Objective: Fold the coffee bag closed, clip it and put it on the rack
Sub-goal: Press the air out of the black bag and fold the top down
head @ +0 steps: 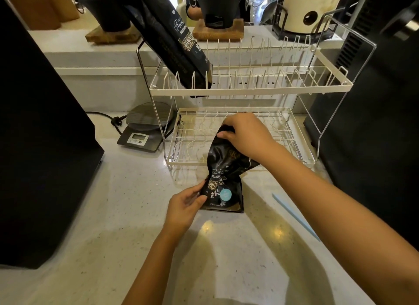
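A black coffee bag point(223, 180) with gold lettering and a round blue sticker stands on the counter just in front of the white wire rack point(249, 90). My right hand point(246, 134) grips the crumpled top of the bag. My left hand point(184, 206) holds its lower left side near the base. A long light-blue clip point(294, 216) lies flat on the counter to the right of the bag, untouched. A second black coffee bag point(172, 39) leans in the left end of the rack's upper tier.
The rack's lower tier point(192, 136) holds nothing. A black digital scale point(145, 127) with a cord sits left of the rack. Large black appliances stand at the far left point(40, 134) and far right point(374, 111). Drippers on wooden stands line the back ledge.
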